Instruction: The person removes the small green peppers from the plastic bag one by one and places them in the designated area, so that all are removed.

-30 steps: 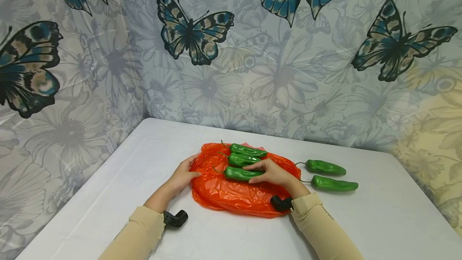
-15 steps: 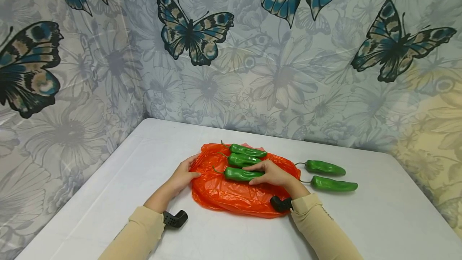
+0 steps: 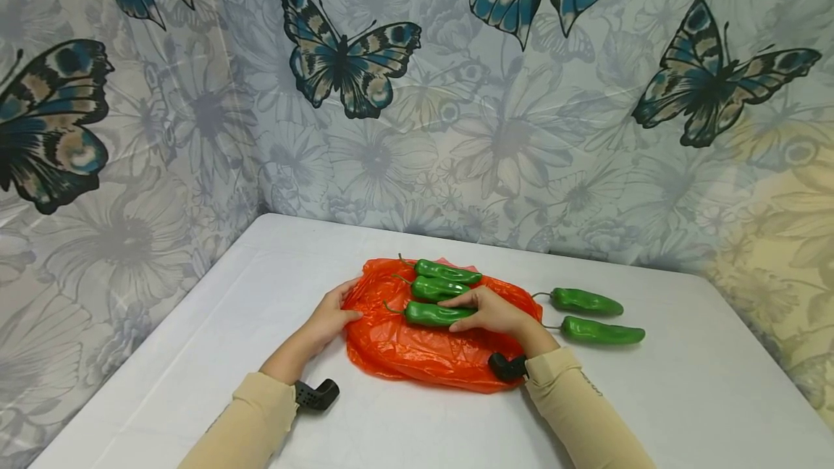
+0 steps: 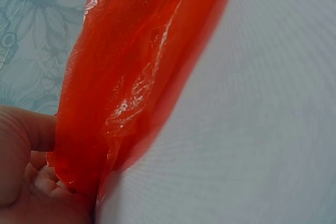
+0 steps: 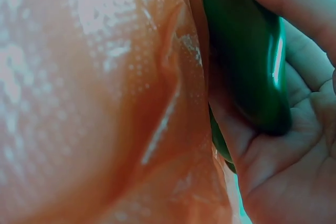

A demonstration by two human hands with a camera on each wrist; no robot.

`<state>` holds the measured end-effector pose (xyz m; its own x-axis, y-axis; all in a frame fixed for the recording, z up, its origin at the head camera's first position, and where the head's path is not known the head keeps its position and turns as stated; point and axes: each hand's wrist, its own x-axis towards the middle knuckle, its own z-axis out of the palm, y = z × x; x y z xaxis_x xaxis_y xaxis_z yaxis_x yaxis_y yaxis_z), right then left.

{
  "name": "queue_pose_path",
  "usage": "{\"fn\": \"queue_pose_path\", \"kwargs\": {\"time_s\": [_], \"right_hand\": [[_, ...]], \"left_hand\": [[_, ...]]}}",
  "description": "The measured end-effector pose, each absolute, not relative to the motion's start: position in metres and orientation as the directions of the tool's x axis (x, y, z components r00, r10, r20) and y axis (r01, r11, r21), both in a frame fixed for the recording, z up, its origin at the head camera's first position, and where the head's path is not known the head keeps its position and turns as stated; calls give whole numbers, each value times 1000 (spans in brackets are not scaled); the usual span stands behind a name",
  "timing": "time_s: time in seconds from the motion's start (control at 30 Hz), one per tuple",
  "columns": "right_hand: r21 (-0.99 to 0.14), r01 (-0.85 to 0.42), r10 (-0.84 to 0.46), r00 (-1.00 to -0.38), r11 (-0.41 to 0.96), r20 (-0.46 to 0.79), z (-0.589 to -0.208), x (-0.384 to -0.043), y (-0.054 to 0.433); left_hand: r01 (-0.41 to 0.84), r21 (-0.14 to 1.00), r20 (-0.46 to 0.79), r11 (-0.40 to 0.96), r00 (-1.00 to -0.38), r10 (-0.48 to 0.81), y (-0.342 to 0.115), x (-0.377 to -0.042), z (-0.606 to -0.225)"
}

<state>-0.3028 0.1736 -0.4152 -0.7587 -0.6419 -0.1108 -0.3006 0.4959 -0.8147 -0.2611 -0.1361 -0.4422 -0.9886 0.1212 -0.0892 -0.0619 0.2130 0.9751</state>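
Peppers, five, right hand gripping one, left hand pinching one red bag

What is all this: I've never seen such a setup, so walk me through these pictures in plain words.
There is no robot here, just a person's two bare hands. The wide picture comes from a camera worn on the head, looking forward and down. The two close-ups come from cameras worn on the wrists, one per hand, which is why they look tilted.

On the white table lies a red plastic bag with three long green peppers on top. Two more green peppers lie on the table to the bag's right.

The left hand holds the bag's left edge. The right hand grips the nearest pepper of the three; its close-up shows that pepper's tip against the palm.
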Motion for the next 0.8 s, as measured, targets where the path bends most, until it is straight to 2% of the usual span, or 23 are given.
{"fn": "queue_pose_path", "kwargs": {"time_s": [0.2, 0.43, 0.8], "right_hand": [[-799, -349, -658, -749, 489, -76, -411, -303, 175], [-824, -290, -632, -768, 486, -103, -398, -303, 177], [-827, -327, -647, -760, 458, -58, -381, -304, 179]], "left_hand": [[-55, 976, -82, 209, -989, 123, -135, -261, -441], [-48, 976, -75, 211, -989, 126, -134, -261, -440], [-60, 975, -90, 214, -987, 131, -135, -259, -439]]}}
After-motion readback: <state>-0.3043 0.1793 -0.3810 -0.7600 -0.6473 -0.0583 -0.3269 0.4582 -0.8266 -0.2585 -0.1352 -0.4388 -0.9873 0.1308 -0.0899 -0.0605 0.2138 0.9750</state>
